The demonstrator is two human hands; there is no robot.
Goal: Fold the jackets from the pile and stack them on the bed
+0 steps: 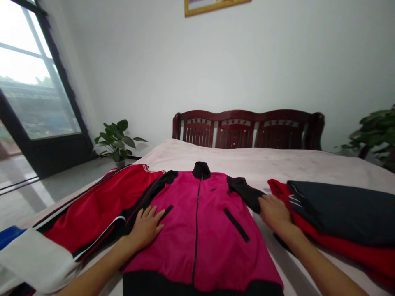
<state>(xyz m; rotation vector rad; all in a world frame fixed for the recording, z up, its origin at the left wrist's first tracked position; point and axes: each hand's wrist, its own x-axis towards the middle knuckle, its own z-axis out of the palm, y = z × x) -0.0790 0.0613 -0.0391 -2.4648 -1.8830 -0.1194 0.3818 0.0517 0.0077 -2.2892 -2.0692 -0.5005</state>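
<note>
A magenta zip-up track jacket with a black collar and black shoulders lies flat and face up on the bed. My left hand rests palm down on its front, beside the left pocket, holding nothing. My right hand lies flat at the end of the jacket's black shoulder panel, fingers touching the black fabric without gripping it. A red sleeve with white stripes stretches to the left. To the right of my right hand sits a folded pile of navy and red clothes.
The bed's pale pink sheet runs back to a dark red wooden headboard. A white cloth and a blue object sit at lower left. Potted plants stand beyond the bed, beside a glass door.
</note>
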